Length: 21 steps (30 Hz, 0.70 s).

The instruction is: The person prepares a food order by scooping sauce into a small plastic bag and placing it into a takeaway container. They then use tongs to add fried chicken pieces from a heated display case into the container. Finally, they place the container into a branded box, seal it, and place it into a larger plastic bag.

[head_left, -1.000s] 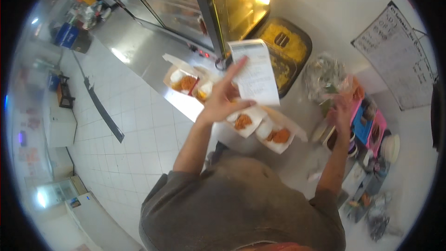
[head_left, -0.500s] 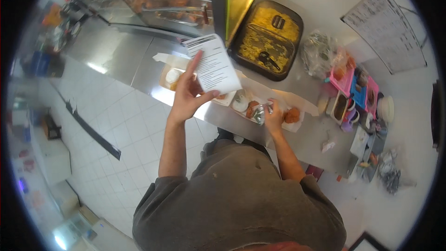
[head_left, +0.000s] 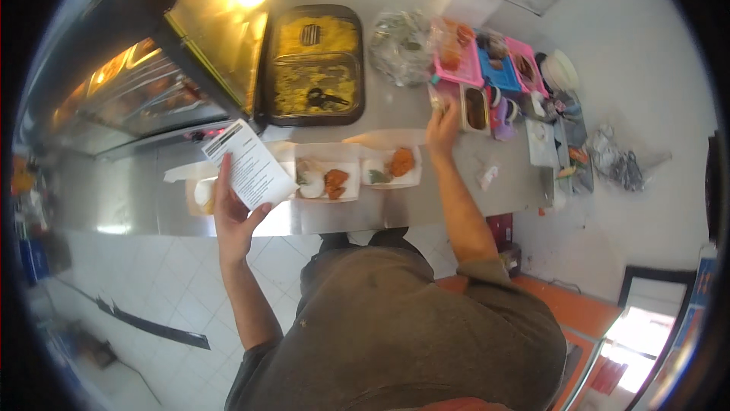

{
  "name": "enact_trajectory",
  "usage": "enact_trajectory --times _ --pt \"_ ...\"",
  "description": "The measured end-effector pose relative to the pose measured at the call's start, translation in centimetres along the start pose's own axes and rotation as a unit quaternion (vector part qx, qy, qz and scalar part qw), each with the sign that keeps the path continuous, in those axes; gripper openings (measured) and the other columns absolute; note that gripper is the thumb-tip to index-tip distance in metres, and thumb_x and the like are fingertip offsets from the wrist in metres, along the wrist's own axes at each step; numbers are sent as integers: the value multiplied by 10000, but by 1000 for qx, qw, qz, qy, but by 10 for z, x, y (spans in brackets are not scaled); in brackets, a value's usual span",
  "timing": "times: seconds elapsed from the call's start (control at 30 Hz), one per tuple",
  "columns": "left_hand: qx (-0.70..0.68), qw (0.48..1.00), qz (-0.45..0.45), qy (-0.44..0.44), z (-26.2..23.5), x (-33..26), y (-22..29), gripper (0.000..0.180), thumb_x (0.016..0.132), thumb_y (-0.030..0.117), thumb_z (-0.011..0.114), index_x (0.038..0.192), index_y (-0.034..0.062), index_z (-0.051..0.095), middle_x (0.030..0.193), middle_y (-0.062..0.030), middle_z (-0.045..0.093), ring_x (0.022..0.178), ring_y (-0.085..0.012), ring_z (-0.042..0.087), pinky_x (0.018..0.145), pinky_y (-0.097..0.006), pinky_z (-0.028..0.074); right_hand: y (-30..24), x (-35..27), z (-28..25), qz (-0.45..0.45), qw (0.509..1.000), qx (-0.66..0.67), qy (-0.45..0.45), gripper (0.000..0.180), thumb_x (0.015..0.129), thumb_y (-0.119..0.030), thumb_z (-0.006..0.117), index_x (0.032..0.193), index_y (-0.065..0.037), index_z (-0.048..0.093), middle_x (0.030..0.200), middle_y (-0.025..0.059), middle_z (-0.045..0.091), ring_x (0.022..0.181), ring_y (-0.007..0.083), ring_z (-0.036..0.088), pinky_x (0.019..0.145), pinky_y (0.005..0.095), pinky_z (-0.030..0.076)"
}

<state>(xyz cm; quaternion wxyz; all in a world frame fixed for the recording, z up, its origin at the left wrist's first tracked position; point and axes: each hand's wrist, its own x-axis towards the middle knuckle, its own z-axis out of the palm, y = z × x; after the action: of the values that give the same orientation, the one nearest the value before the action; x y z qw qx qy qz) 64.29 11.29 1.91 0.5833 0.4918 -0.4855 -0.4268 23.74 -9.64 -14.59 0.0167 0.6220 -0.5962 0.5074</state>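
My left hand [head_left: 234, 217] grips a white printed slip of paper [head_left: 251, 168] between thumb and fingers, above the row of boxes. Under and beside it stand open paper food boxes: a partly hidden one [head_left: 192, 192] at the left, a middle box [head_left: 346, 192] and a right box [head_left: 412, 180]. White rice [head_left: 312, 184] and orange-brown fried pieces [head_left: 335, 181] lie in the middle box; the right one holds rice, a green garnish [head_left: 379, 177] and a fried piece [head_left: 402, 161]. My right hand [head_left: 442, 130] reaches to a pinkish container [head_left: 451, 92], its fingers drawn together around something pale, too small to name.
A black tray [head_left: 357, 76] of yellow food with a dark utensil [head_left: 325, 97] stands behind the boxes. Bagged greens [head_left: 401, 47], pink baskets [head_left: 464, 69], a blue basket [head_left: 498, 76] and a metal tub [head_left: 475, 111] stand back right. A lit glass food cabinet [head_left: 144, 92] is at left.
My right hand has left the food boxes and moved to the pinkish container at the back right. The view has turned to the right. My left hand keeps the paper slip.
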Motion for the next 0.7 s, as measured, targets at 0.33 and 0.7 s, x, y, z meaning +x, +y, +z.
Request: enact_trajectory --times 0.33,0.7 --pt "-62 966 -167 -187 216 -33 -90 891 802 -53 679 1561 73 230 1597 -137 271 1241 -216 529 951 -363 500 95 25 -138 12 999 -32 5 394 916 -235 670 1258 -60 581 1260 198 569 1232 370 487 1074 444 341" --pt "412 883 -98 -203 417 -73 -304 804 774 215 772 1482 182 393 1449 -169 423 1113 -392 615 871 -438 555 384 61 -216 69 965 -224 -116 215 906 -193 623 1094 -94 655 1032 132 677 1056 365 586 861 484 472"
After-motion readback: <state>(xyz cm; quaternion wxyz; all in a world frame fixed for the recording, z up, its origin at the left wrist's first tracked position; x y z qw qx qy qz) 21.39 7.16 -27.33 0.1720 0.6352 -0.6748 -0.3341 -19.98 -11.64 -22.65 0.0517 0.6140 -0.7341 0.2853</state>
